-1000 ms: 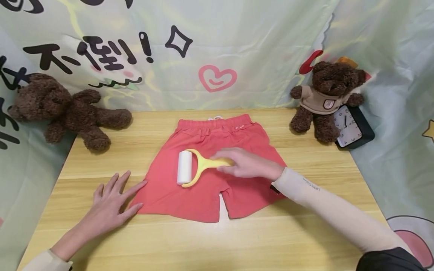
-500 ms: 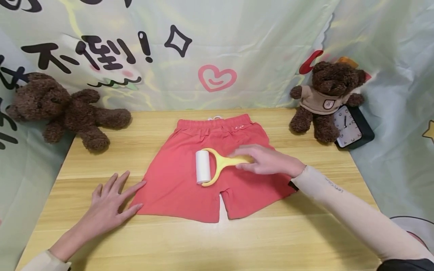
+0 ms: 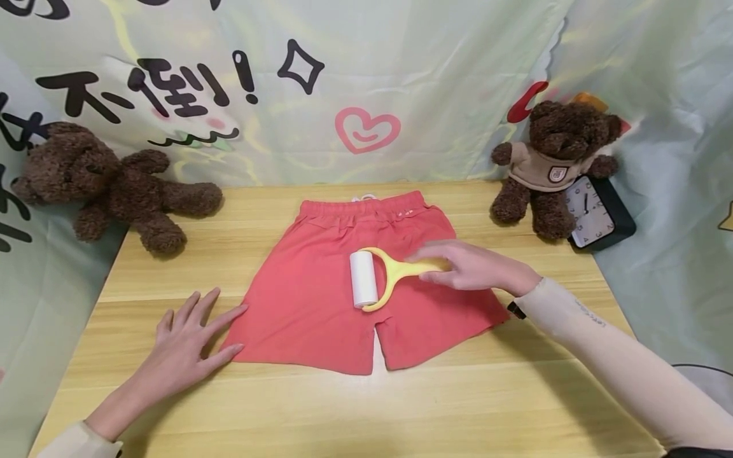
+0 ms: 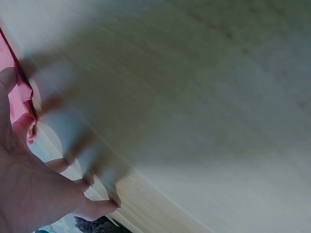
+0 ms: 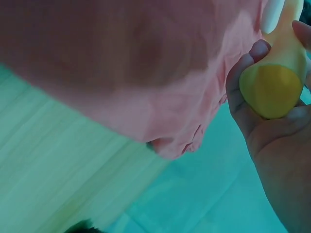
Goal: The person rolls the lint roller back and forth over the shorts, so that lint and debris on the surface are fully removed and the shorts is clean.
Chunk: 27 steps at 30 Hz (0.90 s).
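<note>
Red shorts (image 3: 309,305) lie spread flat on the wooden table, waistband at the back and legs toward the front. My right hand (image 3: 472,266) grips the yellow handle of a lint roller (image 3: 363,280), whose white cylinder rests over the middle of the shorts, just above the crotch. In the right wrist view the fingers wrap round the lint roller's handle (image 5: 272,90), its rounded end toward the wrist. My left hand (image 3: 180,350) is spread with fingers straight, thumb and index fingertips at the left leg's edge. The left wrist view shows those spread fingers (image 4: 97,208) close on the tabletop.
A brown teddy bear (image 3: 126,184) lies at the back left of the table (image 3: 343,420). Another teddy bear (image 3: 552,165) in a beige shirt sits at the back right, against a black square clock (image 3: 598,213). A printed cloth (image 3: 435,95) hangs behind the table.
My right hand has drawn the lint roller rightward across the shorts, from the left leg to the middle. The left hand has stayed in place.
</note>
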Tool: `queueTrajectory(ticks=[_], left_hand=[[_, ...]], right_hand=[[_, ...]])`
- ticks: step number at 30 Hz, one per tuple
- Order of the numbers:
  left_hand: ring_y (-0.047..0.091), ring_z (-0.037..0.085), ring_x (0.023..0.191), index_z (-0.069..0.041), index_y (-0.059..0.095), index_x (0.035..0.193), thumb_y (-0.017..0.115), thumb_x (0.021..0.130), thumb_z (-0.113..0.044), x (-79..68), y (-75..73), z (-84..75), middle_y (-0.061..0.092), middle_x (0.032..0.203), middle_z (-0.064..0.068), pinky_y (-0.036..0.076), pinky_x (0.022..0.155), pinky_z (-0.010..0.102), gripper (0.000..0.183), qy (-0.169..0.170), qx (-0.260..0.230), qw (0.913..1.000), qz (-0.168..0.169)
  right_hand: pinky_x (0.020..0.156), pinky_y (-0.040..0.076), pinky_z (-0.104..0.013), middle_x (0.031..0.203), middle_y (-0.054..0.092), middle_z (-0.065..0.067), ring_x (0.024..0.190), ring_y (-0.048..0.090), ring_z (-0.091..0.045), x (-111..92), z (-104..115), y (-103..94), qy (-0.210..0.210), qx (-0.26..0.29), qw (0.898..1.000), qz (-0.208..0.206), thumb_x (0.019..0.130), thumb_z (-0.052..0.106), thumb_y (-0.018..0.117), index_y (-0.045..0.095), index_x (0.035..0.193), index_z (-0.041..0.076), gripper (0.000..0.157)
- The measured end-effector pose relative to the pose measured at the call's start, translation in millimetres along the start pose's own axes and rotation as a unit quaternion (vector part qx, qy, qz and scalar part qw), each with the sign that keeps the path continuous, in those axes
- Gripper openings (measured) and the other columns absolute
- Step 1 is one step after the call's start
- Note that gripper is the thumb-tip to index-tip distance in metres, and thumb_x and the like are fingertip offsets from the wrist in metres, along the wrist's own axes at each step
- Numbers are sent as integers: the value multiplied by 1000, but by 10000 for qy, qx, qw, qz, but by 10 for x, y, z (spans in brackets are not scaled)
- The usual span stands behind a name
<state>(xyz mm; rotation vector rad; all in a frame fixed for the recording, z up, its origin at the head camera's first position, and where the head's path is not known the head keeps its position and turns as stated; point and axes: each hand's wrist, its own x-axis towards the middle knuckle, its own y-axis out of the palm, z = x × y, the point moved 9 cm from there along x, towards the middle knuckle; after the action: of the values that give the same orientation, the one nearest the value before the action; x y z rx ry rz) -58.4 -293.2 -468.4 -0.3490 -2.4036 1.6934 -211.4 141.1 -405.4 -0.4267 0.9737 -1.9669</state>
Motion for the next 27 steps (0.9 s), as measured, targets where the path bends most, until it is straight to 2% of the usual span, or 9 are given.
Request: queueTrajectory(ticks=[9, 17, 22, 25, 27], left_hand=[[26, 58, 153, -38, 53, 163, 80, 97, -54, 3, 10, -8, 30, 172, 23, 16, 103, 91, 73, 1, -22, 10000, -19], [25, 58, 153, -39, 54, 163, 80, 97, -54, -2, 1, -13, 30, 172, 23, 16, 103, 91, 73, -34, -25, 10000, -27], [26, 58, 153, -39, 54, 163, 81, 96, -54, -2, -5, -10, 30, 172, 23, 16, 104, 91, 73, -46, -25, 10000, -50], [26, 58, 153, -38, 54, 162, 81, 96, -55, -2, -3, -6, 31, 172, 23, 15, 103, 91, 73, -46, -16, 10000, -67], [26, 58, 153, -38, 55, 162, 81, 96, -55, -1, 0, -2, 31, 172, 23, 15, 103, 91, 73, -42, -14, 10000, -70]], right_hand=[[109, 50, -56, 134, 72, 4, 126, 66, -22, -182, -110, -100, 18, -125, 9998, -152, 105, 23, 77, 74, 142, 15, 38], [109, 48, -60, 138, 70, 1, 131, 64, -26, -377, -212, -222, 101, -133, 9997, -202, 105, 19, 76, 75, 140, 15, 35], [107, 50, -60, 137, 71, 4, 128, 66, -24, -484, -259, -313, 252, -98, 9996, -116, 105, 18, 76, 75, 141, 17, 36], [109, 47, -63, 139, 70, 2, 132, 64, -31, -562, -289, -376, 361, -107, 9992, -98, 105, 16, 77, 75, 141, 18, 36], [108, 49, -61, 137, 71, 3, 130, 65, -29, -605, -293, -413, 278, -168, 9994, -137, 103, 13, 78, 76, 140, 18, 37]])
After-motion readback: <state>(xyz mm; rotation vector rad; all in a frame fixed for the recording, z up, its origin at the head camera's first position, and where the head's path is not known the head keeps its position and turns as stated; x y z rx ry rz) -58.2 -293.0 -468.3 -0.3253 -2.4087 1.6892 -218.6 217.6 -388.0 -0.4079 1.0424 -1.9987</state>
